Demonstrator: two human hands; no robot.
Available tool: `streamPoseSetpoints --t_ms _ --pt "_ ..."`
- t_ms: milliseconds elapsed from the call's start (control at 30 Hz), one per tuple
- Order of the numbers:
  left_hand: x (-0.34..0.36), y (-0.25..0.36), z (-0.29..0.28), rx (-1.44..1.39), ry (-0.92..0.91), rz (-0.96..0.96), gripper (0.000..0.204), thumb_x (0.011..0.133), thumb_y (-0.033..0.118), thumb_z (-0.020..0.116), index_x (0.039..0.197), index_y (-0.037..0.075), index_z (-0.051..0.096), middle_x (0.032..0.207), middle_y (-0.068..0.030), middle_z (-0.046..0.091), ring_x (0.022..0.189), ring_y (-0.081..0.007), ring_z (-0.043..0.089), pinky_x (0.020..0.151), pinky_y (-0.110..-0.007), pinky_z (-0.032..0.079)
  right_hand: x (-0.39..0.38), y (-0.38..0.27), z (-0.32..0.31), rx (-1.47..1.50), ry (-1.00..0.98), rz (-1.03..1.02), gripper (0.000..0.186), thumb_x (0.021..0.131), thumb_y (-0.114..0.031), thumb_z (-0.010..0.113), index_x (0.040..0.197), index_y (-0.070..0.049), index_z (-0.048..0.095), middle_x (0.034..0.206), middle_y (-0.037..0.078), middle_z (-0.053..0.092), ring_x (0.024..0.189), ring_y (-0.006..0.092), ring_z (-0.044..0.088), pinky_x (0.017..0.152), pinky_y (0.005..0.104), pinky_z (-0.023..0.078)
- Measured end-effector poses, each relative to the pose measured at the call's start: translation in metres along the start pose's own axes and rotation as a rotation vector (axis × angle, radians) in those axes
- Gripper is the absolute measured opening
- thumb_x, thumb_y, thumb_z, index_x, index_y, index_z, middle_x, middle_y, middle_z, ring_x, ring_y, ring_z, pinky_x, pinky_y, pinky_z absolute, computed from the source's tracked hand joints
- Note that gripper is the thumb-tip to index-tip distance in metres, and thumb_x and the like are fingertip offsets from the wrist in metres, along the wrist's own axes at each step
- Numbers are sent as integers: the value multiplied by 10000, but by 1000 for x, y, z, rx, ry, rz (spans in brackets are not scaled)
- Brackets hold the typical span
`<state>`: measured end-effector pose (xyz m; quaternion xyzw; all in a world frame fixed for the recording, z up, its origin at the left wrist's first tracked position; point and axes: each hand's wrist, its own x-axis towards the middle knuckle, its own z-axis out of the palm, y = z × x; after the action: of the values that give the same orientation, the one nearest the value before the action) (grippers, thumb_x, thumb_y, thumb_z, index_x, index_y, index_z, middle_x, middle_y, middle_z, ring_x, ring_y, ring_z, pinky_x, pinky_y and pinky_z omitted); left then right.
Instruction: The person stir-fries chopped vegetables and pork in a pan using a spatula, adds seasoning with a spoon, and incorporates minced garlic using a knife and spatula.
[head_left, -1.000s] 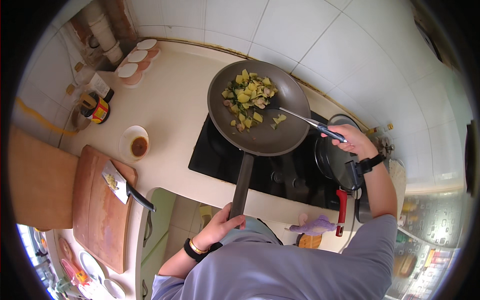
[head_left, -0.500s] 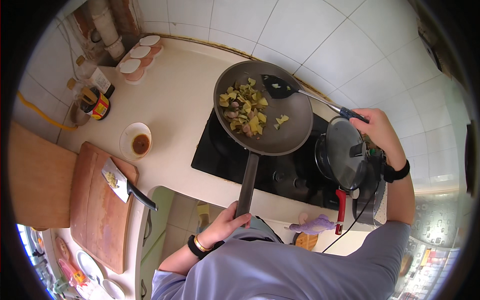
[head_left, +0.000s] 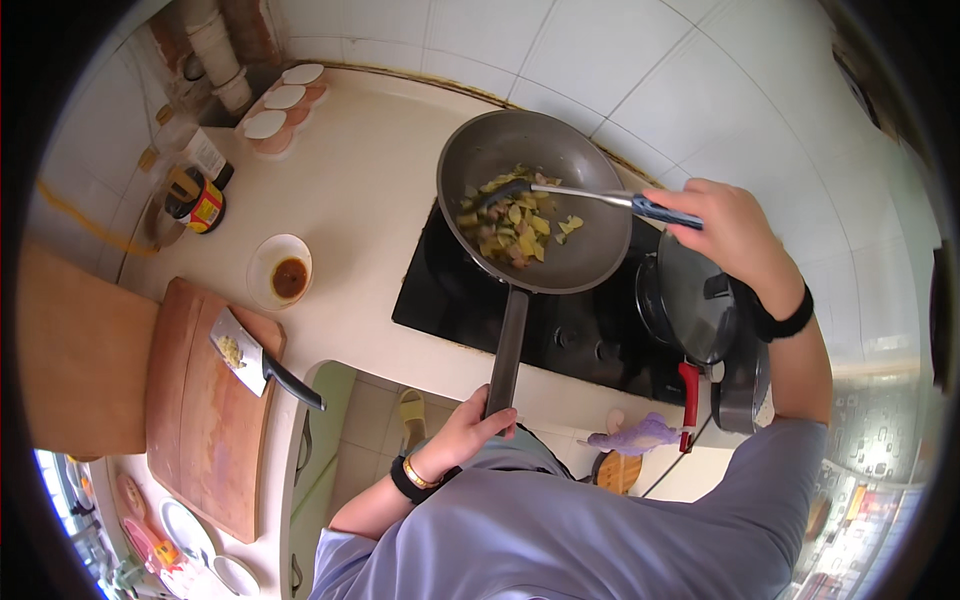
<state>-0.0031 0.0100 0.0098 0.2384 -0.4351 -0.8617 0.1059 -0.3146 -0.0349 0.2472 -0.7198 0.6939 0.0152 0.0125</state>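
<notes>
My left hand (head_left: 470, 432) is wrapped round the end of the long handle of a deep grey frying pan (head_left: 590, 240), which sits over the black cooktop (head_left: 440, 290). Chopped yellow-green vegetable pieces (head_left: 520, 225) mixed with pinkish bits are heaped in the pan's left half. My right hand (head_left: 725, 225), at the pan's right, grips the blue-black handle of a spatula (head_left: 580, 193). Its dark blade lies among the food at the far left of the heap, slightly blurred, and partly hidden by the pieces.
A lidded pot (head_left: 690, 300) with a red handle (head_left: 689, 400) stands right of the pan. Left are a bowl with brown sauce (head_left: 289, 278), a cutting board (head_left: 195, 420), and a cleaver (head_left: 245, 355) holding minced bits, its handle overhanging the counter edge. Sauce bottles (head_left: 200, 205) stand behind.
The spatula blade has swung left from the pan's far right side into the food, and my right hand moved left with it. The food heap is spread differently.
</notes>
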Motion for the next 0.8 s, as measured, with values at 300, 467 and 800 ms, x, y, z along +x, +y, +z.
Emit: streamPoseSetpoints --t_ms 300,467,800 --pt "2 4 1 8 18 -7 170 937 132 500 1034 3 446 806 -52 581 774 -125 551 789 -273 441 -127 10 -44 -47 59 209 434 675 -46 696 1088 -173 665 732 96 514 627 272 531 555 345 414" --pt "1 5 4 -7 38 -12 174 941 136 492 1043 1 449 805 -51 584 777 -128 553 791 -275 435 -129 10 -4 -42 68 201 405 706 -73 701 1097 -171 661 738 103 522 626 287 532 563 349 427" --pt "-1 3 4 -5 47 2 162 941 131 484 1038 5 456 808 -47 586 779 -126 550 782 -272 431 -91 51 59 340 238 465 349 815 -174 668 1148 -78 628 895 180 657 755 224 644 711 272 479"
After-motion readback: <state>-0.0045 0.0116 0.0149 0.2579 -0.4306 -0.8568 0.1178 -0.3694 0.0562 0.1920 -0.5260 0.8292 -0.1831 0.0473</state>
